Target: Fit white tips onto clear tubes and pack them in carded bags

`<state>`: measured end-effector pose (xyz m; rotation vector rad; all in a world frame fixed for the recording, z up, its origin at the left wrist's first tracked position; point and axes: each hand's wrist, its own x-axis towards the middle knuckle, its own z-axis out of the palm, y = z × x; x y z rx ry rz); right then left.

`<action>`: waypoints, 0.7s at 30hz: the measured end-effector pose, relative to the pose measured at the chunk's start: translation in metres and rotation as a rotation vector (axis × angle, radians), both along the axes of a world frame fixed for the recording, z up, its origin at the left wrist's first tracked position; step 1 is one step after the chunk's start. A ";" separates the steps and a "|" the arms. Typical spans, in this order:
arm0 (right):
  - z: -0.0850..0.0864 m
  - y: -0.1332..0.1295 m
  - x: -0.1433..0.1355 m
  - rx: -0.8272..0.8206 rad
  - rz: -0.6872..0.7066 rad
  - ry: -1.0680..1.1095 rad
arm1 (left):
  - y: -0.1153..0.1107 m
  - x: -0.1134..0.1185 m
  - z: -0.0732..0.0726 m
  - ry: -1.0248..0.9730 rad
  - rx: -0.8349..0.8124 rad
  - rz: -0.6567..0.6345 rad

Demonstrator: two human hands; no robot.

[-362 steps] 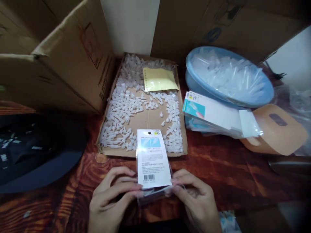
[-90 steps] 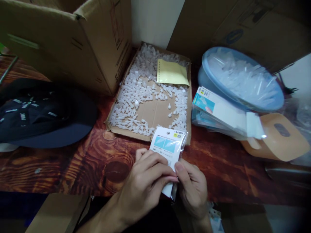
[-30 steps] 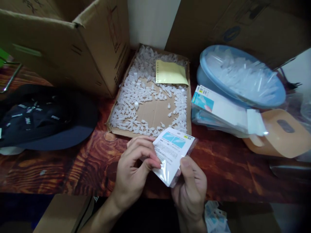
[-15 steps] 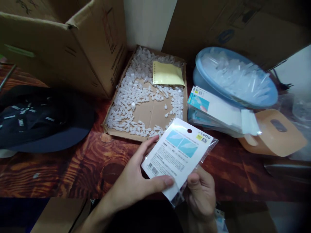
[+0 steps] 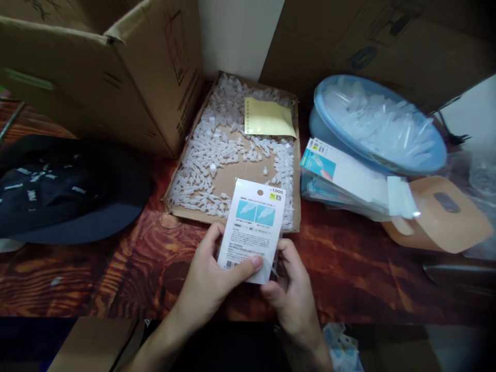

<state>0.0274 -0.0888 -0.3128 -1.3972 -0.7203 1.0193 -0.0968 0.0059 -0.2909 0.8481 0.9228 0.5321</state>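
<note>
A white printed card package [image 5: 251, 232] in a clear plastic sleeve is held up in front of me, its printed side with two blue pictures facing me. My left hand [image 5: 219, 268] grips it from the left, thumb across its lower front. At the lower right edge, my right hand [image 5: 290, 289] pinches the loose clear plastic with thumb and fingers. Just beyond lies a shallow cardboard tray [image 5: 236, 178] holding many small white plastic pieces [image 5: 197, 170], with a yellow sheet [image 5: 269, 118] on top of them.
A large cardboard box [image 5: 147, 77] stands at the left behind a dark hat [image 5: 70, 191]. On the right are a blue basin [image 5: 321, 124] of clear-wrapped pieces, a stack of packages [image 5: 349, 181] and an orange holder [image 5: 461, 217]. More packages [image 5: 343, 346] lie below the table edge.
Both hands have shifted the package left and turned it more upright. My right hand has come up along its right edge, its fingers now on the plastic there.
</note>
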 end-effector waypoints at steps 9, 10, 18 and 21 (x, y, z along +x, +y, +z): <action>-0.009 -0.001 0.002 -0.027 -0.110 0.163 | 0.000 0.000 -0.005 -0.068 -0.046 0.020; -0.008 -0.001 0.002 -0.018 -0.108 0.203 | 0.001 0.000 -0.005 -0.091 -0.061 0.007; 0.011 0.004 0.012 0.092 -0.052 0.503 | 0.005 -0.001 0.002 -0.202 -0.251 -0.004; 0.008 0.001 0.017 0.105 -0.134 0.415 | 0.006 -0.001 0.004 -0.202 -0.258 0.006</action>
